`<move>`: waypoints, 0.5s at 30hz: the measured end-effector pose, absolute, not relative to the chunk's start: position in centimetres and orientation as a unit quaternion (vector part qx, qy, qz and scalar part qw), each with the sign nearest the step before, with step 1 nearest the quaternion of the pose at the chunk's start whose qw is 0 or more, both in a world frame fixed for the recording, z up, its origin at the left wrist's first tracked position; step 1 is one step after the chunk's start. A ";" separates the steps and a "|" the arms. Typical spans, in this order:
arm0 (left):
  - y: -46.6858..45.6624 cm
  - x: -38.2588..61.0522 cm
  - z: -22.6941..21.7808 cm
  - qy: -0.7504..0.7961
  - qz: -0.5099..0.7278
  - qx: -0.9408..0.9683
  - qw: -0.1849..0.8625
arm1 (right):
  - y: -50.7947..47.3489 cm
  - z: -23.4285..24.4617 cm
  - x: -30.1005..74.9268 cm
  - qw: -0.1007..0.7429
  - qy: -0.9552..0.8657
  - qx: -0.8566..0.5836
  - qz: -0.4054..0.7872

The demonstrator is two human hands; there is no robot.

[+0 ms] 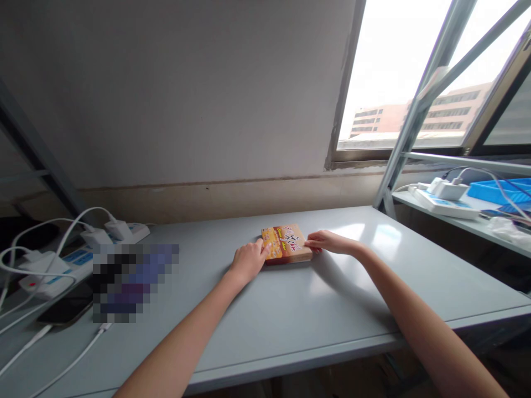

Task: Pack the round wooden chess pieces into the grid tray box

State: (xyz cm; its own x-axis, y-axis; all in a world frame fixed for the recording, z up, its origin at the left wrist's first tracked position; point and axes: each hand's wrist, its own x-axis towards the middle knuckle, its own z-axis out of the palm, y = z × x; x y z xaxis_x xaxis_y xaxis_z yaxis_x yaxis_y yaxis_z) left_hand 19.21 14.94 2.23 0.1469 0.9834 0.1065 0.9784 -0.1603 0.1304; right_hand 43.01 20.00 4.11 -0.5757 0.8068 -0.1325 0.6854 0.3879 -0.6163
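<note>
A small flat box (286, 243) with an orange and red printed lid lies on the grey table (290, 309), near its far middle. My left hand (248, 261) rests against the box's left edge, fingers curled, the thumb on the lid. From the other side, my right hand (327, 241) touches the box's right edge with its fingertips pressed to the side. Both arms reach forward across the table.
White power strips (78, 254) with plugged chargers and loose cables lie at the table's left, beside a dark phone (66, 309) and a blurred patch. A second shelf at the right holds a power strip (440, 200) and a blue tray (498, 190). A window is beyond.
</note>
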 end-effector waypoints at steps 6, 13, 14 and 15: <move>14.8 19.4 2.3 0.651 0.083 0.754 0.015 | 20.4 3.6 43.2 0.094 -0.831 -0.445 0.319; 14.7 19.5 2.5 0.648 0.074 0.758 0.002 | 20.1 4.0 43.0 0.083 -0.832 -0.458 0.303; 14.7 19.6 2.5 0.647 0.072 0.759 0.001 | 20.0 4.2 42.9 0.083 -0.835 -0.456 0.298; 14.7 19.6 2.6 0.646 0.070 0.760 0.000 | 19.9 4.3 42.9 0.083 -0.837 -0.454 0.293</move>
State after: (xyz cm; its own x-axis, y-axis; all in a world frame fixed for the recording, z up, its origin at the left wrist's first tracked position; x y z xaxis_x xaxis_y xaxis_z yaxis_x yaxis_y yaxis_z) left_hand 19.57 14.71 2.56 0.1561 0.9820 0.1063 0.9821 -0.1658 0.0896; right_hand 42.87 19.86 4.28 -0.5740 0.8088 -0.1280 0.7118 0.4156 -0.5662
